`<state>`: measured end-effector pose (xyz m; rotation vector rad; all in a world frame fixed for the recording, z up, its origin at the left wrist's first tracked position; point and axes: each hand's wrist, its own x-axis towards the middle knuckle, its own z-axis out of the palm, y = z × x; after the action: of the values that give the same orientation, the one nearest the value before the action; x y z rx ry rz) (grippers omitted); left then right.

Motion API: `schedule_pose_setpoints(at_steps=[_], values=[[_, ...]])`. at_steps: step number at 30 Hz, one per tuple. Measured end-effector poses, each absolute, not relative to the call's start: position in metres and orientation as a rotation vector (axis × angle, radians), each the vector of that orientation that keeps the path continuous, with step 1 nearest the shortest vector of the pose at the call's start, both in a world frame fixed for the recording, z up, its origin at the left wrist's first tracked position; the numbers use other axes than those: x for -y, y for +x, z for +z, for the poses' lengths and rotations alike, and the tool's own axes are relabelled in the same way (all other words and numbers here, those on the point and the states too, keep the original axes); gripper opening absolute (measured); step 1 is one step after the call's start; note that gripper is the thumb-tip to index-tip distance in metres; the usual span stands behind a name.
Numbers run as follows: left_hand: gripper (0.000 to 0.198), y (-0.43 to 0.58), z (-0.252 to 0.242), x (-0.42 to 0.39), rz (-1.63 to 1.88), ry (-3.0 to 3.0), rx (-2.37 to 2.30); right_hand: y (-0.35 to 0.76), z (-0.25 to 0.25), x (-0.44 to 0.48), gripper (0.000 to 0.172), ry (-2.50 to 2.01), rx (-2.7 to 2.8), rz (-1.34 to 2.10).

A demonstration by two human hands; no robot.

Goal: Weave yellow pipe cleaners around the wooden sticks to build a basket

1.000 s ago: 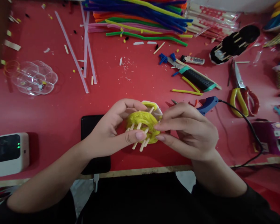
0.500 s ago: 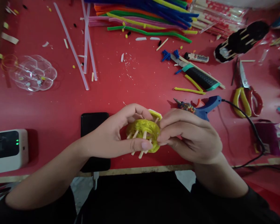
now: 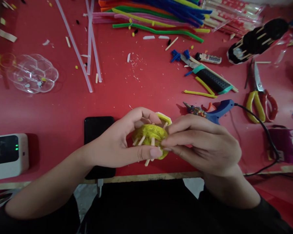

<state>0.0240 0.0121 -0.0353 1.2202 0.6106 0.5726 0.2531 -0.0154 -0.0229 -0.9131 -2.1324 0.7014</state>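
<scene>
A round yellow fuzzy piece (image 3: 151,130) with short wooden sticks poking out of it is held near the table's front edge. My left hand (image 3: 122,139) wraps around it from the left, thumb across its front and fingers behind. On its right side, my right hand (image 3: 202,143) pinches at the piece with thumb and fingertips; whatever lies between those fingertips is too small to make out. Behind the piece shows a yellow rim with a white edge (image 3: 166,117).
A black phone (image 3: 99,126) lies under my left wrist. Beyond my right hand are a glue gun (image 3: 219,110) with its cable, a cutter (image 3: 212,79), scissors (image 3: 257,97) and a black stick model (image 3: 256,40). Pipe cleaners (image 3: 158,19) lie at the back.
My right hand has shifted slightly, its fingertips now a little further left over the yellow piece's side. My left hand keeps its hold. The whole view has moved slightly.
</scene>
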Motion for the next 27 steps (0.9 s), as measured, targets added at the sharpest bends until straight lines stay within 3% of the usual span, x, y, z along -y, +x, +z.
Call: schedule_pose_setpoints(at_steps=[8,17,27], values=[[0.038,0.022,-0.035,-0.010,0.580,1.263,-0.622,0.251,-0.020,0.019,0.011,-0.957,2.118,0.746],[0.038,0.023,-0.036,-0.012,0.563,1.128,-0.635,0.252,-0.018,0.022,0.007,-0.943,2.225,0.492],[0.038,0.021,-0.033,-0.013,0.541,1.215,-0.617,0.249,-0.014,0.034,0.016,-1.035,2.200,0.509]])
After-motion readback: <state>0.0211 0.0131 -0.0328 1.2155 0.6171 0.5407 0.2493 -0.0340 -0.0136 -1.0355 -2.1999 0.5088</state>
